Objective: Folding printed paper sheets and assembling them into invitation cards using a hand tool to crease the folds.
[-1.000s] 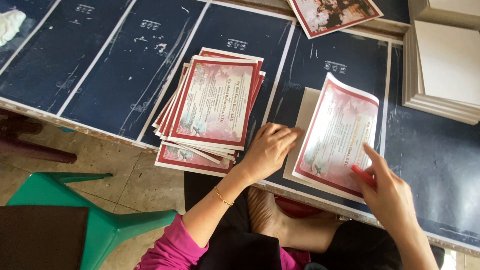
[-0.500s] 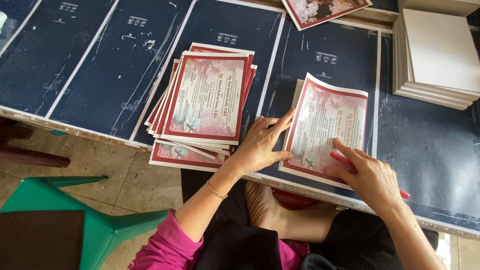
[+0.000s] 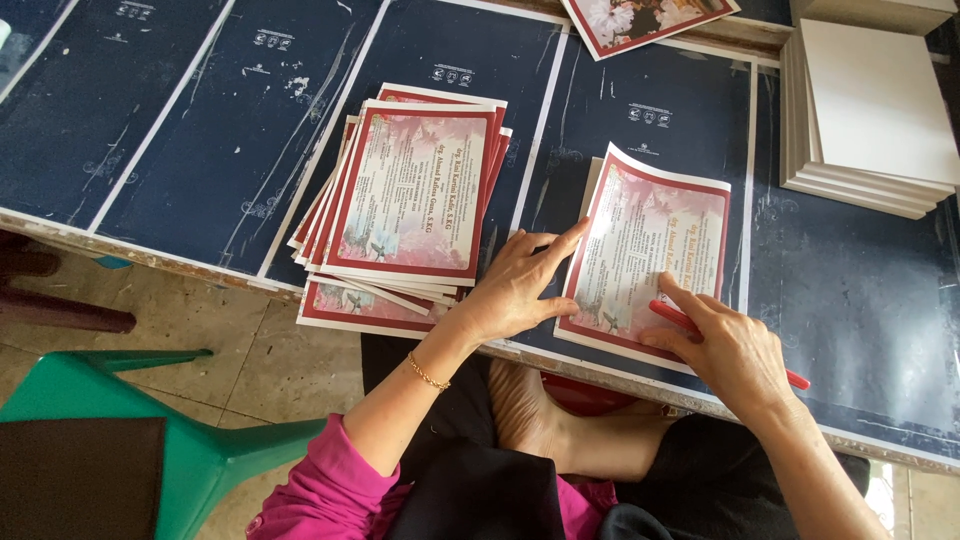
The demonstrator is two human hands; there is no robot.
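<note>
A red-bordered printed sheet (image 3: 650, 250) lies flat on a pale board on the dark blue table cover (image 3: 200, 150). My left hand (image 3: 515, 285) rests at the sheet's left edge, index finger and thumb pressing on it. My right hand (image 3: 730, 350) holds a red pen-like tool (image 3: 672, 316) and presses its tip on the sheet's lower right part. To the left sits a fanned pile of the same red-bordered sheets (image 3: 400, 200).
A stack of white boards (image 3: 870, 110) stands at the back right. Another printed card (image 3: 640, 18) lies at the far edge. A green plastic stool (image 3: 170, 440) stands on the floor at lower left. My bare foot (image 3: 525, 410) shows under the table edge.
The sheet was held tilted up in my right hand; it now lies flat on the board. My left hand moved onto its left edge, my right hand slid down with the red tool.
</note>
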